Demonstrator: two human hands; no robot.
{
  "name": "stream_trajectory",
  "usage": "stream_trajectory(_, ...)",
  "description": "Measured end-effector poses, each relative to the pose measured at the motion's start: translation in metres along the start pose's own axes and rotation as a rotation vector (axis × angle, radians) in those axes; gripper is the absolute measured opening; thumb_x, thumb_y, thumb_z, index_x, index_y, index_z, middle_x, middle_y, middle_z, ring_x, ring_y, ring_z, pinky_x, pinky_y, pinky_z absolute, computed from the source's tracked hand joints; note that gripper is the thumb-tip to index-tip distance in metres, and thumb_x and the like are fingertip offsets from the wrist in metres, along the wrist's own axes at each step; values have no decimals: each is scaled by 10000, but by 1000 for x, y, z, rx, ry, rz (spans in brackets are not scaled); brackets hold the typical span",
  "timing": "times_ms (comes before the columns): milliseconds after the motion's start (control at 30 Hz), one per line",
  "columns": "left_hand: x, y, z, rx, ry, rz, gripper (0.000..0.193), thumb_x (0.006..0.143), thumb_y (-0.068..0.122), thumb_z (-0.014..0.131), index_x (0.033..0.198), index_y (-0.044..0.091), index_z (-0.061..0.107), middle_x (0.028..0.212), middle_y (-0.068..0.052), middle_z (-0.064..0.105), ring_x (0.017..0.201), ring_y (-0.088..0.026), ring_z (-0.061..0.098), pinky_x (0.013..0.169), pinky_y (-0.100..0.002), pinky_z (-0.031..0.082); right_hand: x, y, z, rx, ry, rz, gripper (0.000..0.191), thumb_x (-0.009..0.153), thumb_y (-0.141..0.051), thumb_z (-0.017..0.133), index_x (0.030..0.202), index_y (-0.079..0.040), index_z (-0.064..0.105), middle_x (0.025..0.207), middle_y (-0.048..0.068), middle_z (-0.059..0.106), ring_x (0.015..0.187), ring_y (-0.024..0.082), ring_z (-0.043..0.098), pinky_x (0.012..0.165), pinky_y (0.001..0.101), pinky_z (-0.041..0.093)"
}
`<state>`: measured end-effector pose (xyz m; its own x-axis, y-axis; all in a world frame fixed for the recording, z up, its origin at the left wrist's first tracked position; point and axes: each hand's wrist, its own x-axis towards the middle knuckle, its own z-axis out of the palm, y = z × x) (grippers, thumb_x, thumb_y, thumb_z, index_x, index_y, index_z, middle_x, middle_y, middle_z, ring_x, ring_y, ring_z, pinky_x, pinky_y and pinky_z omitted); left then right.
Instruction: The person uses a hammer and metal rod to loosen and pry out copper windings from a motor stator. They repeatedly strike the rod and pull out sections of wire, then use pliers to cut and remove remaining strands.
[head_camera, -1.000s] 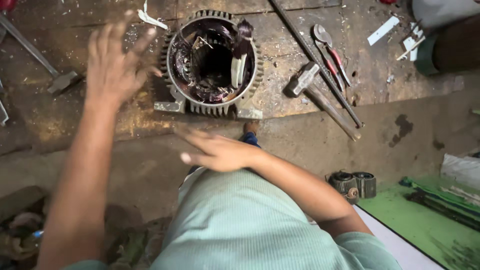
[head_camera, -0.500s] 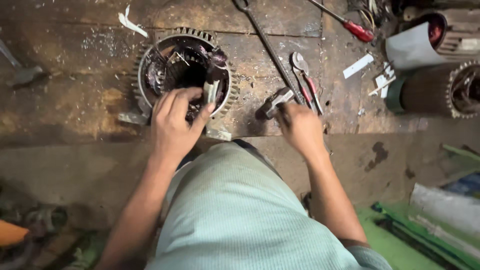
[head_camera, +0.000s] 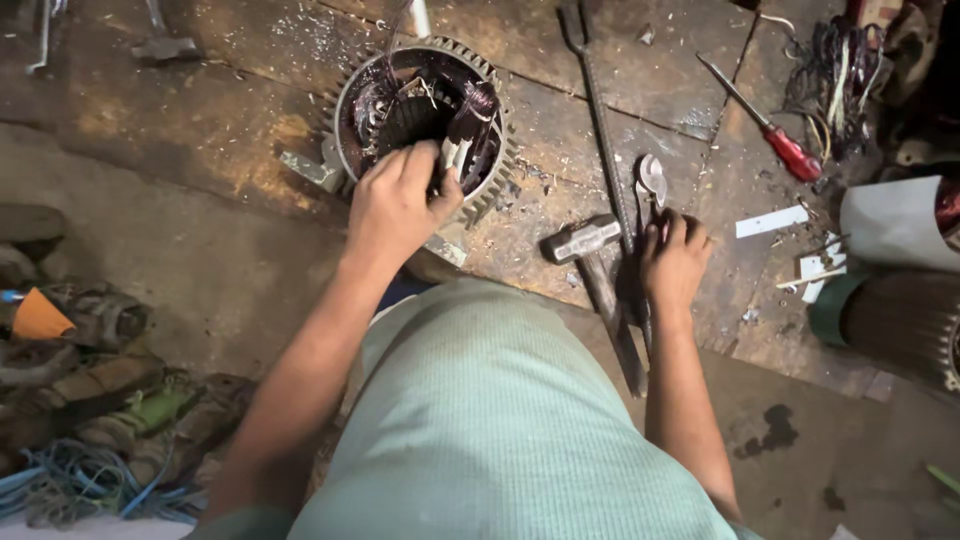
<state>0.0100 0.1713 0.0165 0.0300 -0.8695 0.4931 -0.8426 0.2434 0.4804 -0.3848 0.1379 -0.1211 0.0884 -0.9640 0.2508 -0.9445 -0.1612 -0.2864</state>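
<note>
Motor stator (head_camera: 420, 110): a finned round housing standing on end on the worn wooden floor (head_camera: 200, 130), its bore facing up at the camera; dark copper windings fill it, their detail hard to read.
Long rod (head_camera: 600, 140): right of the stator, running from the top edge down toward the person; its lower end is lost beside the hammer.
Hammer (head_camera: 590, 262): just right of the stator, head toward it, handle pointing down-right.
Left hand (head_camera: 400, 205): at the stator's near rim, fingers reaching into the windings; whether the grip is clenched cannot be told.
Right hand (head_camera: 672, 260): right of the hammer, its grip curled on the cutters' handles.
Cutters (head_camera: 650, 185): jaws pointing away from the person, handles hidden under the hand.
</note>
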Motion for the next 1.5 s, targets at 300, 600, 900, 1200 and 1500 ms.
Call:
stream_trajectory(300, -8, 4, 10, 16, -50, -66, 238, 1042, 223, 681, 1056, 0, 599, 860, -233, 669, 788, -448, 673, 712, -538, 545, -26, 8, -4, 28, 99, 101, 338, 1003, -129, 679, 1317, -16, 625, 1308, 229, 579, 1144, 449, 535, 996, 514, 442)
stream_trajectory(600, -9, 3, 14, 33, -65, -71, 216, 1088, 197, 643, 1059, -8, 583, 879, -241, 664, 811, -468, 669, 729, -547, 536, -18, 21, -13, 84, 74, 102, 257, 993, -141, 700, 1221, -37, 640, 1273, 209, 580, 1117, 436, 538, 979, 521, 444)
stream_trajectory(900, 2, 0, 2, 19, -85, -30, 277, 1007, 263, 643, 1037, -11, 611, 948, -224, 639, 905, -441, 635, 776, -535, 513, -5, -41, -30, 302, 15, 22, 258, 998, -164, 715, 1207, -19, 668, 1263, 201, 593, 1162, 429, 537, 1010, 504, 440)
stream_trajectory(1200, 14, 1, -13, -148, -177, -156, 396, 1071, 392, 588, 1023, 1, 620, 1005, -195, 655, 920, -434, 640, 737, -503, 512, 25, -158, -102, 542, -57, -355, 128, 980, -89, 709, 1090, -36, 667, 1158, 146, 683, 1093, 337, 625, 970, 414, 475)
stream_trajectory(1500, 29, -19, -30, -343, -429, -118, 458, 1083, 415, 560, 980, -31, 571, 987, -239, 605, 931, -481, 595, 764, -522, 501, 50, -259, -117, 815, -218, -335, 209, 1004, -91, 697, 1187, 3, 667, 1101, 164, 715, 1000, 316, 717, 886, 381, 562)
